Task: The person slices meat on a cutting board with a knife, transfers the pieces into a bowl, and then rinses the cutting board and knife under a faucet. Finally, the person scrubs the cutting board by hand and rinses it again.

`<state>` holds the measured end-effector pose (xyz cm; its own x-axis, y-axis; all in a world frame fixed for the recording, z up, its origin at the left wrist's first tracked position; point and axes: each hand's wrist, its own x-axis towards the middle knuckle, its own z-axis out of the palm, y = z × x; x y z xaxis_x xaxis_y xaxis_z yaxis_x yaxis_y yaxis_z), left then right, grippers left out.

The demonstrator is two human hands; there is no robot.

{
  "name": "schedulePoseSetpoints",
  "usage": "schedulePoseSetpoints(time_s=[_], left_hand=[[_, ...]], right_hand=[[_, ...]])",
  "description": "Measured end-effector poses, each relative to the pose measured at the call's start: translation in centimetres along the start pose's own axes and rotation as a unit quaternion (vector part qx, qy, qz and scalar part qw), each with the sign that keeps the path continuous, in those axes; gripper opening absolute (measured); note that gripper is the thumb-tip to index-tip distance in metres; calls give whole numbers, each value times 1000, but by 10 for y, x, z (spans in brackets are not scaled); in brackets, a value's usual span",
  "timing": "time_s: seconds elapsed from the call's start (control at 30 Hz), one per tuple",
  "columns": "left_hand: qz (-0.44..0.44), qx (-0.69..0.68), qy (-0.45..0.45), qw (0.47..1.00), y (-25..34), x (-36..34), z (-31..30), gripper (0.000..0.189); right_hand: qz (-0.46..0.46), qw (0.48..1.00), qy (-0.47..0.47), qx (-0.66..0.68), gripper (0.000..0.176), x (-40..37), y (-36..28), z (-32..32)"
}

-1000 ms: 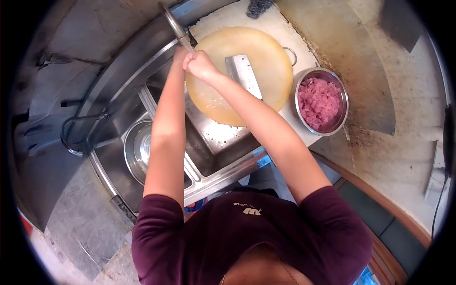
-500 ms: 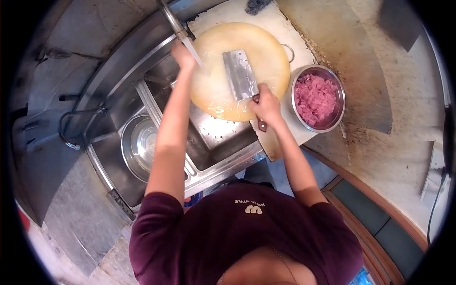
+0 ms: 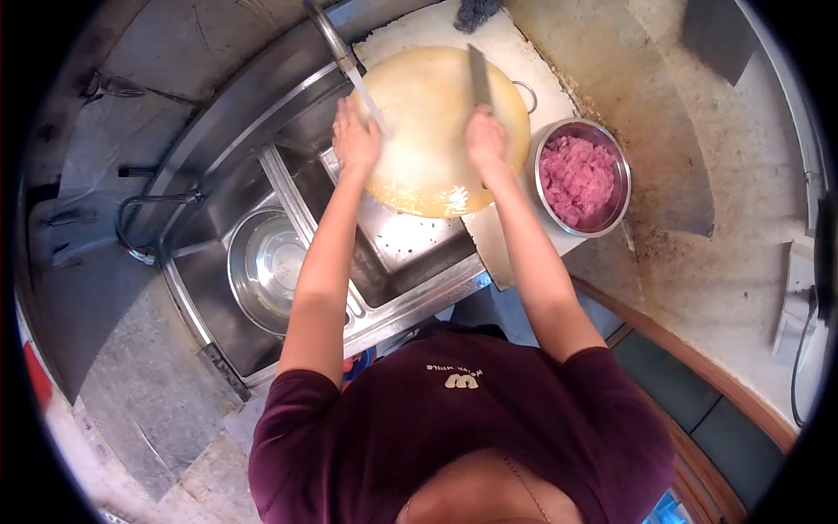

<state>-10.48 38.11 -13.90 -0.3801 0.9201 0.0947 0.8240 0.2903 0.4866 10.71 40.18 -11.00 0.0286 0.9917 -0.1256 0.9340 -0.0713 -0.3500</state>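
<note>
Bowl [image 3: 621, 190] right of round board [image 3: 428, 131]

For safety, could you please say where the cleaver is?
In the head view, the cleaver is in the right hand, over the round board, right of centre.

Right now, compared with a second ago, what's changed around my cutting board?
Your hands have parted near the tap. Your right hand moved right and took hold of the cleaver, which lay flat and is now turned nearly edge-on to the camera. Your left hand is spread at the left edge of the board. The meat stayed in its bowl.
</note>
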Motion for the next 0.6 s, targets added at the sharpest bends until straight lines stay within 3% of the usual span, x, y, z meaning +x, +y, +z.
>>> schedulePoseSetpoints(time_s=[0.07,0.17,0.27,0.33,0.43,0.53,0.6], left_hand=[[-96,-98,-7,991,-3,-4,-7,57],[-157,-232,21,960,-26,3,-8,48],[-131,-357,43,924,-60,10,15,43],[-288,-631,40,719,-51,8,1,35],[-319,-705,16,633,-73,6,15,33],[-257,-645,-24,719,-66,0,17,36],[-240,-540,-9,807,-45,-6,5,37]], right_hand=[[-24,999,-34,-6,41,-12,-31,7],[-105,992,-73,-9,44,-57,-77,19],[-143,980,-134,28,43,-97,-111,21],[-192,963,-153,110,38,-112,-114,29],[-168,959,-170,155,32,-112,-86,-2],[-106,985,-52,125,39,-86,-6,10],[-39,998,-7,47,36,-81,25,-34]])
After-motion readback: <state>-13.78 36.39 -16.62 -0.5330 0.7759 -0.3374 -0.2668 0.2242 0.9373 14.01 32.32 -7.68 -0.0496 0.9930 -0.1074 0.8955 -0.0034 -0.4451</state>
